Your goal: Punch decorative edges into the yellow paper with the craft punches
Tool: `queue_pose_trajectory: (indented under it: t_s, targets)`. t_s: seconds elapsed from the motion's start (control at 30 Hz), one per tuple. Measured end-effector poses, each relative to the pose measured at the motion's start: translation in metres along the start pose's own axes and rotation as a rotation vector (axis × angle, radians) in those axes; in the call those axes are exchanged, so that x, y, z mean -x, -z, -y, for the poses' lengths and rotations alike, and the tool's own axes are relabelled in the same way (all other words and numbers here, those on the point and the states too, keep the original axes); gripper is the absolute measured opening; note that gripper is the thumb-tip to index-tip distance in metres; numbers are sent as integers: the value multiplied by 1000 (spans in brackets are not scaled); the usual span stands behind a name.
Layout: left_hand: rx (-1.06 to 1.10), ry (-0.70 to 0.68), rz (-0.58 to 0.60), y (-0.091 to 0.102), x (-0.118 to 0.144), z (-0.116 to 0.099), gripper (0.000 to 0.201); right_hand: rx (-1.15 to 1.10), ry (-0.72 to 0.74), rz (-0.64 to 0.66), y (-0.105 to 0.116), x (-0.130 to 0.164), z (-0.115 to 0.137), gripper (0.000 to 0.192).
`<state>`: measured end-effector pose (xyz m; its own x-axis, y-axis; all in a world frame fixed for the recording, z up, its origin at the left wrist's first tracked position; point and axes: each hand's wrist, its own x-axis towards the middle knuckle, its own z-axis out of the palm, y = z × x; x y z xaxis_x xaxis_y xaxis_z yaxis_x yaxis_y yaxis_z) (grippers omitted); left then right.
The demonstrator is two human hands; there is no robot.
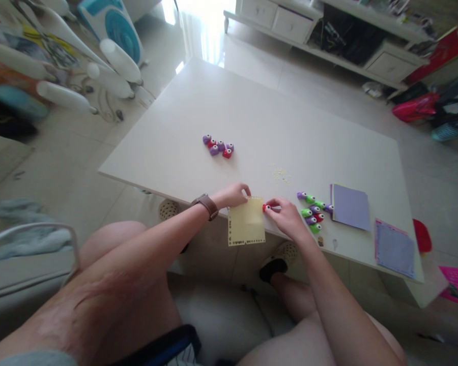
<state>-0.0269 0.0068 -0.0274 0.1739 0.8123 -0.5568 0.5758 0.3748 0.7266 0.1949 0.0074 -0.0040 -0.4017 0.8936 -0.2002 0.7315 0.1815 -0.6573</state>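
My left hand [236, 195] pinches the top edge of a yellow sheet of paper [247, 223], which hangs partly over the table's near edge. Small punched shapes run along the sheet's edges. In my right hand [284, 214] is a small red craft punch [266, 208], held at the sheet's right edge; whether the paper sits inside its slot I cannot tell. Just right of that hand lies a group of green, purple and red craft punches [312, 213]. Another group of purple and red punches [218, 146] stands farther off, left of centre.
Tiny yellow paper bits [281, 175] lie scattered on the white table [267, 112]. A stack of purple paper [351, 207] and a punched bluish stack [395, 249] are at the right. Beyond the table stands a white cabinet [292, 24]; a blue and white appliance [116, 30] is at far left.
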Motion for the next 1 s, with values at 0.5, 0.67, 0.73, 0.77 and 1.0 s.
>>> queue_pose_trajectory:
  t_s: [0.5, 0.67, 0.73, 0.77, 1.0]
  targets:
    - [106, 43, 7, -3, -10, 14, 34, -1, -8, -1, -2, 0, -4, 7]
    - [104, 35, 11, -2, -9, 12, 34, -14, -4, 1, 0, 0, -2, 7]
    - [104, 31, 12, -1, -9, 12, 34, -18, 0, 5, 0, 1, -1, 7]
    - [105, 30, 14, -1, -9, 12, 34, -18, 1, 7, 0, 1, -1, 7]
    - [125, 30, 34, 1, -8, 11, 35, -4, 3, 7, 0, 0, -2, 10]
